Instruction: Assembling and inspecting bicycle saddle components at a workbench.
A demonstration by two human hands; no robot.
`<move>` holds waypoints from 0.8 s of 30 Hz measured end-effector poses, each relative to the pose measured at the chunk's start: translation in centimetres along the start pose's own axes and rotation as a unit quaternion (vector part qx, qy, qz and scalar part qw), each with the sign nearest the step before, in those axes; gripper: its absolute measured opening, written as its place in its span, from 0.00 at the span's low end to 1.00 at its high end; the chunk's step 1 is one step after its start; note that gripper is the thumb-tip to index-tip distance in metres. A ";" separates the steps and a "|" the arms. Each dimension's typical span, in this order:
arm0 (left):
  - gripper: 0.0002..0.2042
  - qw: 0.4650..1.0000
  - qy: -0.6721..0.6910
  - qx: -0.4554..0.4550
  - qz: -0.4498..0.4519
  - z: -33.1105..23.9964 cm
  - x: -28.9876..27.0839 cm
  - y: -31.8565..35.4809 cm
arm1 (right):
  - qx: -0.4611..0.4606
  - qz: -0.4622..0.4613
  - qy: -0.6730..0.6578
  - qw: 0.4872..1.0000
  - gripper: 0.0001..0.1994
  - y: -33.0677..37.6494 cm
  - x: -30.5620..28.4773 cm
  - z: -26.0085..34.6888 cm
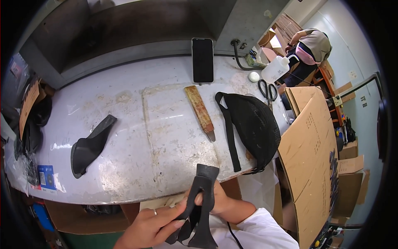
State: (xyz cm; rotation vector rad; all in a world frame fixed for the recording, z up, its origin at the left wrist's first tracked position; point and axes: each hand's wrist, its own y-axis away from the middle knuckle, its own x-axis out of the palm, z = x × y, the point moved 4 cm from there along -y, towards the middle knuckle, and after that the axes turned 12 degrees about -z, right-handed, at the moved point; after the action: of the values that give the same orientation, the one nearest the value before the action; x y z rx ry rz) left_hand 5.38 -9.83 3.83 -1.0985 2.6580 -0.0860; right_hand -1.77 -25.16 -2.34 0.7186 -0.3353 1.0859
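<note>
Gripping black rubber piece (202, 203) with left hand (151, 226) and right hand (219, 201), just below near edge of workbench (137, 124); second black piece (89, 145) lying toward left edge.

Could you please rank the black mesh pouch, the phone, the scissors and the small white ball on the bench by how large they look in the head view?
1. Black mesh pouch
2. Phone
3. Scissors
4. Small white ball

All lie at a similar distance on the bench, so nearness hardly affects the order.

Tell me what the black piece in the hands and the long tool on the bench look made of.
Black piece: likely rubber or soft leather, matte; it bends under the left hand and right hand.
Long tool: worn brown handle, probably wood or wrapped, with a bare metal tip.
</note>
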 end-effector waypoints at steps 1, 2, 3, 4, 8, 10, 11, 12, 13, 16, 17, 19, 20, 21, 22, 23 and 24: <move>0.21 1.000 0.000 0.000 0.000 0.1 0.0 0.1 | 0.000 0.000 0.000 1.000 0.14 -0.2 -0.2 0.5; 0.22 1.000 -0.009 0.005 0.006 0.2 -0.1 0.2 | -0.010 0.068 0.102 0.992 0.12 -0.3 0.0 0.9; 0.23 1.000 -0.017 0.011 0.011 0.2 -0.2 0.3 | -0.021 0.135 0.204 0.970 0.11 -0.3 0.4 1.0; 0.23 1.000 -0.016 0.011 0.012 0.4 -0.4 0.1 | 0.033 0.112 0.158 0.980 0.15 -0.3 0.4 0.8; 0.27 0.989 0.065 -0.081 0.105 2.2 -0.6 1.0 | 0.044 0.084 -0.052 0.994 0.12 -0.7 -0.6 2.5; 0.27 0.998 0.013 -0.006 0.063 2.3 -1.0 1.6 | 0.038 0.118 -0.021 0.992 0.15 -0.9 0.6 1.8; 0.27 0.998 0.013 -0.006 0.064 2.4 -0.7 1.7 | 0.098 0.129 -0.010 0.987 0.16 -0.3 1.2 1.3; 0.27 0.999 0.046 -0.007 0.014 2.3 -0.7 1.6 | 0.202 0.167 0.049 0.964 0.23 -0.2 0.4 0.2; 0.27 0.996 0.077 -0.009 -0.037 2.2 -0.7 1.5 | 0.202 0.168 0.049 0.964 0.23 -0.3 0.5 -0.1; 0.26 0.982 0.165 -0.089 -0.029 2.6 0.0 1.4 | 0.249 0.197 -0.031 0.948 0.26 -0.7 0.9 -0.9; 0.26 0.982 0.166 -0.090 -0.029 2.6 0.0 1.4 | 0.250 0.196 -0.032 0.948 0.26 -0.8 0.8 -1.1; 0.26 0.957 0.235 -0.170 -0.003 2.8 0.4 1.6 | 0.250 0.229 -0.052 0.939 0.28 -0.8 1.5 -1.1; 0.26 0.957 0.236 -0.172 -0.002 2.6 0.4 1.6 | 0.249 0.229 -0.043 0.940 0.28 -0.9 1.4 -1.3; 0.26 0.944 0.258 -0.206 -0.010 2.7 0.4 1.6 | 0.249 0.228 -0.044 0.940 0.28 -0.9 1.2 -1.4; 0.26 0.930 0.279 -0.239 -0.018 2.8 0.4 1.6 | 0.234 0.218 -0.024 0.947 0.27 -1.0 1.0 -1.4; 0.26 0.930 0.279 -0.240 -0.018 2.7 0.3 1.6 | 0.219 0.209 -0.003 0.953 0.26 -1.1 0.9 -1.5; 0.25 0.927 0.280 -0.247 -0.020 2.7 0.3 1.6 | 0.219 0.208 -0.003 0.953 0.26 -1.0 1.1 -1.4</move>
State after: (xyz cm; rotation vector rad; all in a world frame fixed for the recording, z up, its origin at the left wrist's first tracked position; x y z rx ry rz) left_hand 4.82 -8.75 0.88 -1.4569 3.2772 0.3349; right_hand -0.55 -23.67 -3.10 1.0762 -0.2580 1.5869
